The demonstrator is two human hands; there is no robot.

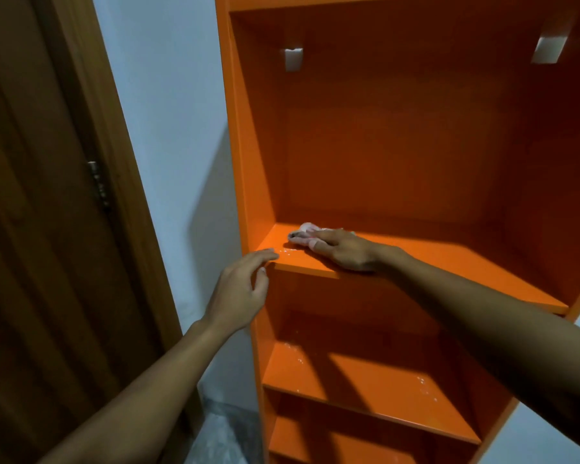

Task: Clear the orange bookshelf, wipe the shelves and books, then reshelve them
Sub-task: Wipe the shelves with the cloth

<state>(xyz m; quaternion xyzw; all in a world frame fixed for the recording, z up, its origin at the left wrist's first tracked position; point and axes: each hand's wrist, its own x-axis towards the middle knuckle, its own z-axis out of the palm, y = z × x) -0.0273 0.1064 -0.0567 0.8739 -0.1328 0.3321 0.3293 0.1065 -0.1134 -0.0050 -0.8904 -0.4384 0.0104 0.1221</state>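
The orange bookshelf [399, 135] fills the right of the head view, with no books in any compartment I can see. My right hand [340, 251] lies flat on the upper shelf board [449, 262] near its left end, pressing a small pale cloth [303, 233] under straight fingers. My left hand [240, 289] hovers at the shelf's left front corner, fingers relaxed and spread, fingertips at the board's edge, holding nothing. Wet streaks glint on this board and on the shelf below [365, 380].
A dark wooden door [47, 229] with a metal hinge [96, 182] stands at the left. A pale wall [175, 128] runs between door and bookshelf. Two light brackets [293, 58] sit on the shelf's back panel. Patterned floor [221, 433] shows below.
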